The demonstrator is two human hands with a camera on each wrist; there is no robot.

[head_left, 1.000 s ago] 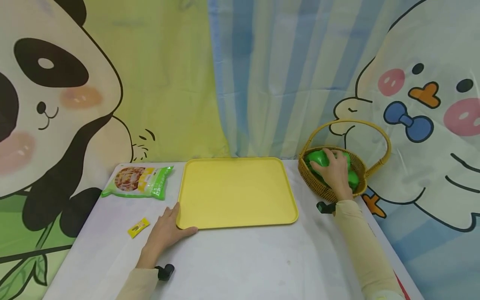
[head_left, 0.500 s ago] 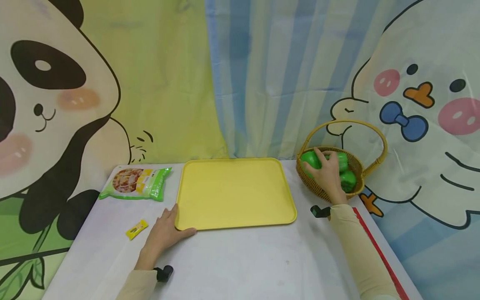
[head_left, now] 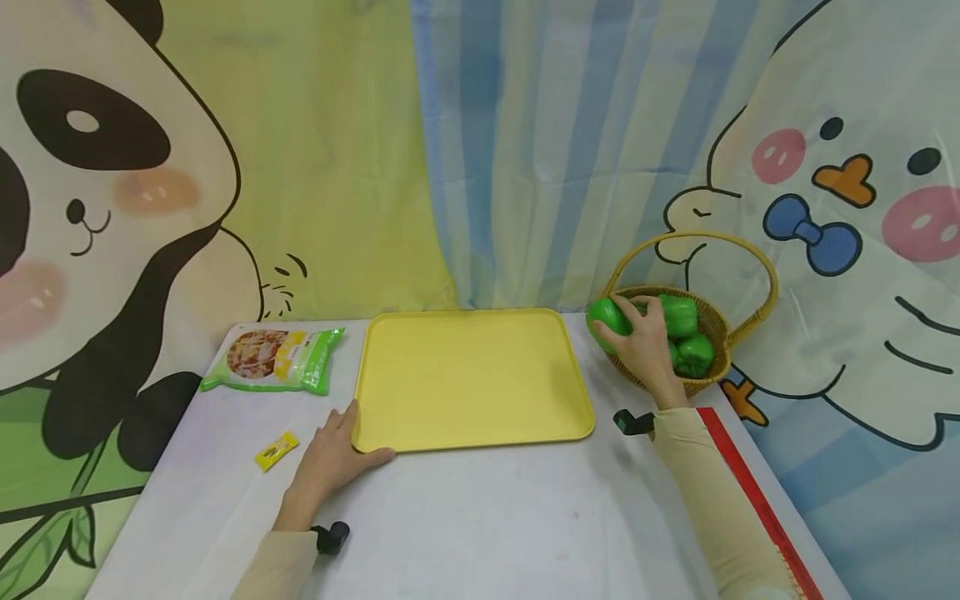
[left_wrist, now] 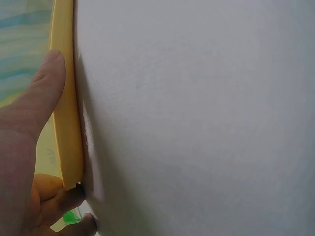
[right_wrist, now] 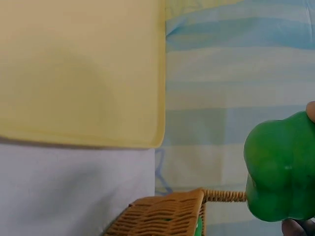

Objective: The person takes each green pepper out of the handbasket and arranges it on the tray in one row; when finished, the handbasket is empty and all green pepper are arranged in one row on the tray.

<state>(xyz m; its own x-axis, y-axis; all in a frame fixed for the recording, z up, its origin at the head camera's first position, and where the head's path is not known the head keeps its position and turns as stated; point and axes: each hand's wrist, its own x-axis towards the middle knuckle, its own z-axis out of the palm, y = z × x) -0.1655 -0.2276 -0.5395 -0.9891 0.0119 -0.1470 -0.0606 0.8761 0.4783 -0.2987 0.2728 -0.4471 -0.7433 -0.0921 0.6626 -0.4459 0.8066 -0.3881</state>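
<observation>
My right hand (head_left: 640, 346) grips a green bell pepper (head_left: 606, 318) at the left rim of a wicker basket (head_left: 716, 382). In the right wrist view, that bell pepper (right_wrist: 278, 167) shows at the right edge, with fingertips at its side. Two more green bell peppers (head_left: 694, 357) lie inside the basket, partly behind the hand. My left hand (head_left: 330, 457) rests at the near left corner of a yellow tray (head_left: 472, 379). In the left wrist view, the thumb (left_wrist: 47, 81) lies straight along the tray's front edge, and the other fingers reach round its corner.
A green and white food bag (head_left: 273, 360) lies left of the tray. Nearer sits a small yellow packet (head_left: 277, 451). The basket's tall handle (head_left: 767, 292) arches over it. A printed curtain (head_left: 517, 167) hangs behind the white table (head_left: 480, 525), which has a red strip at right.
My right hand has moved left and up from the basket's middle with the green bell pepper, uncovering the other peppers. The left hand stays at the tray's corner.
</observation>
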